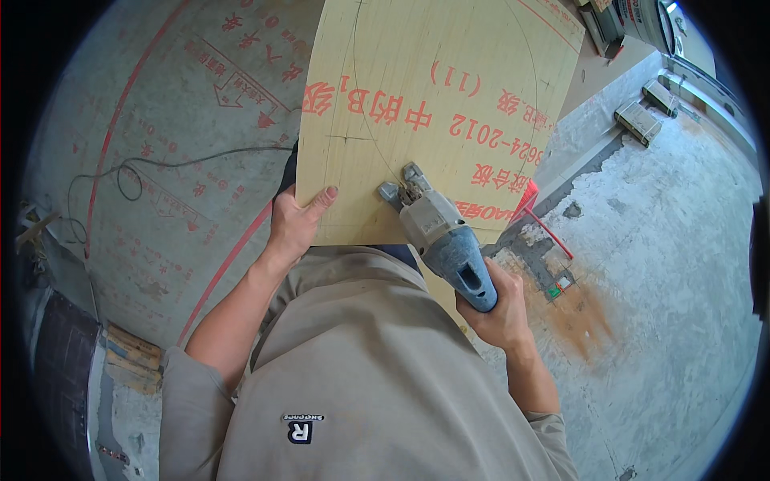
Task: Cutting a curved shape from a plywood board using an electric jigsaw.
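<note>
My left hand (297, 220) grips the left edge of a pale yellow wooden board (409, 60), thumb on top and fingers hidden beneath. Curved pencil lines, small cross marks and red print cover the board's face. In my right hand (504, 309) is a jigsaw (449, 236), fingers wrapped round its blue handle. Its grey metal front lies over the board close to the near edge, where a pencil curve runs down to it. Whether the blade is in the wood I cannot tell.
A dark cable (132, 164) loops across the printed floor covering (176, 104) at left. To the right, a red strip (552, 234) sticks out beside the board above rough concrete floor (658, 321). Two grey blocky objects (639, 123) lie at the far right.
</note>
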Tool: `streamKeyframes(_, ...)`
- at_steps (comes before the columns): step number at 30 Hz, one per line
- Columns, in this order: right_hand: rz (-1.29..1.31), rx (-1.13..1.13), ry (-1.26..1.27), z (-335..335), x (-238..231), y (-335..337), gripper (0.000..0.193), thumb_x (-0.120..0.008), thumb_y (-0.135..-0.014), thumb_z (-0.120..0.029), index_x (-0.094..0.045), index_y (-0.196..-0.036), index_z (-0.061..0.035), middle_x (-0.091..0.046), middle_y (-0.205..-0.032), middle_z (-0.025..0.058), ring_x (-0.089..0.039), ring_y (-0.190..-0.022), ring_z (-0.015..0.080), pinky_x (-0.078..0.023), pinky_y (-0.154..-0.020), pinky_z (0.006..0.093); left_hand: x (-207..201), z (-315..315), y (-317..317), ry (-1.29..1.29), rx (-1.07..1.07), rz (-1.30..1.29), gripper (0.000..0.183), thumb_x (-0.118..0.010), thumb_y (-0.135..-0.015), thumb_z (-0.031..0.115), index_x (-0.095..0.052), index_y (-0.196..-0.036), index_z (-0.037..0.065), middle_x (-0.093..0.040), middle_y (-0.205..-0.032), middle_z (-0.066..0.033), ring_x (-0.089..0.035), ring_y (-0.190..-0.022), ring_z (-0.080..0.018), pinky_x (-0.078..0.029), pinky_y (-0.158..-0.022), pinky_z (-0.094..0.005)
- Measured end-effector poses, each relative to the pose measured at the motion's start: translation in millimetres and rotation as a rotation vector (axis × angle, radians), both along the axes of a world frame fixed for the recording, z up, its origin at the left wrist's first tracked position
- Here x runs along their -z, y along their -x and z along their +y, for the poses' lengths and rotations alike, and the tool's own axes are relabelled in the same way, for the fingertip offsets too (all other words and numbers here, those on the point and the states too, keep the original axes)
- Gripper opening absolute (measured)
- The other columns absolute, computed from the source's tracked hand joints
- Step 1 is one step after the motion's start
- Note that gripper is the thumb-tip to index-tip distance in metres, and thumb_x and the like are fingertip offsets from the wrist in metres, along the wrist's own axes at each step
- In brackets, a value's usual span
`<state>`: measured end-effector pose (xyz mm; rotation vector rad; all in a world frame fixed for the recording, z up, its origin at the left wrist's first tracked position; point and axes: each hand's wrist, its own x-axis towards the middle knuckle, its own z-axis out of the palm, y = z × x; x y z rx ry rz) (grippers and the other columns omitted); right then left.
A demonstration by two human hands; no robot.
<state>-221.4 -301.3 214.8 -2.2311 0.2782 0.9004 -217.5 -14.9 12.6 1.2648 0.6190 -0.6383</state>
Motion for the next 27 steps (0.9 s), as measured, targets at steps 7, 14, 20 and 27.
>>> streamKeyframes(7,-0.018,0.017,0.001,8.9,0.1,-2.1,0.017,-0.074,-0.077,-0.003,-0.065,-0.092,-0.0027,-0.063,-0.075,0.0133,-0.064,-0.065,0.0294,-0.052,-0.068,0.0348,0.1,1.0,0.0,-0.038,0.051,-0.003,0.051,-0.078,-0.1,0.036,-0.069,-0.128,-0.005,-0.077,-0.118,-0.0114,-0.066,-0.107,-0.0151,-0.051,-0.096,-0.032)
streamKeyframes(14,-0.005,0.039,-0.006,12.3,-0.2,-4.6,0.017,-0.074,-0.077,-0.003,-0.064,-0.09,-0.0023,-0.063,-0.075,0.013,-0.063,-0.065,0.0279,-0.052,-0.068,0.0345,-2.2,1.7,-1.4,-0.046,0.067,-0.027,0.052,-0.077,-0.1,0.037,-0.069,-0.128,-0.006,-0.077,-0.117,-0.0122,-0.067,-0.107,-0.0158,-0.051,-0.096,-0.0323)
streamKeyframes(20,-0.008,0.051,0.005,15.7,0.1,-4.3,0.016,-0.074,-0.076,-0.003,-0.063,-0.088,-0.0022,-0.062,-0.074,0.013,-0.062,-0.064,0.0273,-0.051,-0.067,0.0346,-4.4,1.7,-1.9,-0.039,0.061,-0.024,0.054,-0.078,-0.1,0.038,-0.068,-0.129,-0.006,-0.077,-0.118,-0.0127,-0.067,-0.108,-0.0161,-0.051,-0.096,-0.0323)
streamKeyframes(27,-0.002,0.063,-0.01,16.8,0.1,-5.8,0.016,-0.074,-0.076,-0.003,-0.063,-0.088,-0.0021,-0.062,-0.072,0.0125,-0.064,-0.063,0.0269,-0.052,-0.067,0.0341,-4.7,2.0,-2.2,-0.042,0.069,-0.012,0.054,-0.078,-0.099,0.038,-0.068,-0.129,-0.006,-0.076,-0.118,-0.013,-0.067,-0.108,-0.016,-0.051,-0.096,-0.0323)
